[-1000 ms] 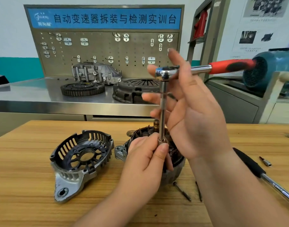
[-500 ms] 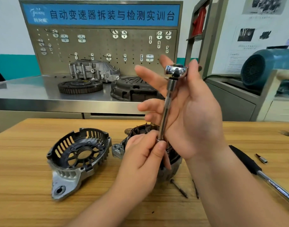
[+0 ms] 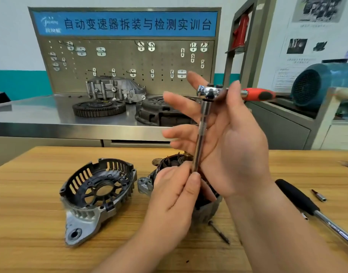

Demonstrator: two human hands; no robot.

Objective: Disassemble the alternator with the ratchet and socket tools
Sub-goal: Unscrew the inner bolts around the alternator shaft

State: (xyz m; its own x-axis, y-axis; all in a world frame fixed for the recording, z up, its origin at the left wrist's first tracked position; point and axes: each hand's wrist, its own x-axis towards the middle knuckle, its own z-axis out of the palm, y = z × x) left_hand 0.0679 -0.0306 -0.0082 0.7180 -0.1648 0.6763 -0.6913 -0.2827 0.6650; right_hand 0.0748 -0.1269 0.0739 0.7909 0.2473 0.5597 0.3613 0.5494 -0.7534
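Note:
My right hand point(image 3: 234, 146) holds the chrome ratchet point(image 3: 208, 91) up at its head, thumb pressed over the shank and the other fingers spread. The ratchet's red handle point(image 3: 258, 94) points right behind the thumb. A long extension bar point(image 3: 201, 133) hangs down from the head. My left hand point(image 3: 175, 196) pinches the bar's lower end, and the socket there is hidden by the fingers. Under both hands sits the dark alternator body point(image 3: 207, 209), mostly covered. The removed slotted end cover point(image 3: 98, 192) lies to its left on the wooden table point(image 3: 31, 223).
A black-handled breaker bar point(image 3: 299, 198) lies at the right, a small bit point(image 3: 319, 196) beyond it. A loose long bolt point(image 3: 218, 231) rests in front of the alternator. Behind stands a steel bench with a gear ring point(image 3: 99, 109), clutch plate point(image 3: 161, 115), housing and pegboard.
The ratchet's red handle swung out of sight behind my right hand, then back to pointing right. My left hand has stayed pinched on the bar's lower end.

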